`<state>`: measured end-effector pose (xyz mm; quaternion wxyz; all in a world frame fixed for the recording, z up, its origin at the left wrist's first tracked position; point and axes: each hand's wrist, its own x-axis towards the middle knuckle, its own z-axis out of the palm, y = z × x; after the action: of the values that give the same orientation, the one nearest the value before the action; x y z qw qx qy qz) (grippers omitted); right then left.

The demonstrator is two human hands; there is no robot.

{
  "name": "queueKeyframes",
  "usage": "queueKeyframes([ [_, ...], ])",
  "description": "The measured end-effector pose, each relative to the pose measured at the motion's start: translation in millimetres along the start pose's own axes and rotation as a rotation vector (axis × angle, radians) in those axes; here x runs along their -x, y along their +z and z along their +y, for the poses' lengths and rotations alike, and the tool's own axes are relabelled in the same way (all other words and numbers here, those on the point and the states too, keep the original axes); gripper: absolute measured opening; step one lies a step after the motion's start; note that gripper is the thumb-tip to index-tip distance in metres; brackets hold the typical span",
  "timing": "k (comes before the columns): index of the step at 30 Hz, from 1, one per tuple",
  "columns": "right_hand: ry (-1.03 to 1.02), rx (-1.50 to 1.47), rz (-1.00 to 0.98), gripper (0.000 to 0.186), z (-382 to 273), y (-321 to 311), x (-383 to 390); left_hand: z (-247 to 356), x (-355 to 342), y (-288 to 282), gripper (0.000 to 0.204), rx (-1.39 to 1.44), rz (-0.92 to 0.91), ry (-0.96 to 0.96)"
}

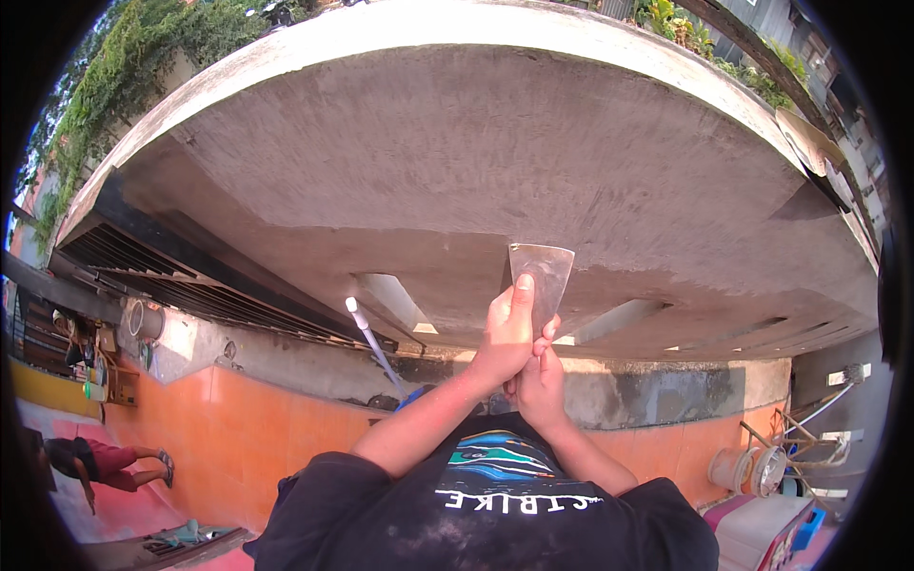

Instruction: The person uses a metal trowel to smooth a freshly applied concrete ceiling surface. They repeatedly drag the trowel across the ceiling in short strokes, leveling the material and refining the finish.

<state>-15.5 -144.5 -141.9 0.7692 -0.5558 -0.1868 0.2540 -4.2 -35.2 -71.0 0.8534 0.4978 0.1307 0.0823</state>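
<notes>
With left hand (507, 331) pinching scraper (553, 270), right hand (544, 383) below thumb, grip unclear: keep edge flush against wall (457, 162) beyond fingertips.

Outdoor yard (257, 447), bare concrete wall (476, 143), orange paving (657, 452), dark slatted panel (181, 271), leafy greenery (143, 57)

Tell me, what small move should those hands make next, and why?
Perhaps draw the metal scraper lightly along the grey wall: the left hand has its thumb on the blade, the right hand sits close below, and the wide edge points toward the streaked surface, though contact is unclear.
</notes>
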Motion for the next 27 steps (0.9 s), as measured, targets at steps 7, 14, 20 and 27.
queueKeyframes([
  [7,-0.089,0.121,-0.006,0.019,-29.8,15.2,-35.5,31.5,-12.6,5.9,0.057,0.036,0.009,0.088],
  [14,0.047,0.062,-0.238,0.02,-65.4,5.5,-48.0,62.2,-7.3,9.3,0.061,-0.073,-0.05,0.297],
  [20,0.135,-0.196,-0.13,0.034,-10.7,-26.5,27.4,-22.3,19.1,15.3,0.054,-0.274,-0.137,0.028],
  [27,0.104,-0.031,0.013,0.033,-11.3,-50.7,23.2,-48.8,3.6,26.2,0.055,-0.199,-0.099,-0.082],
])
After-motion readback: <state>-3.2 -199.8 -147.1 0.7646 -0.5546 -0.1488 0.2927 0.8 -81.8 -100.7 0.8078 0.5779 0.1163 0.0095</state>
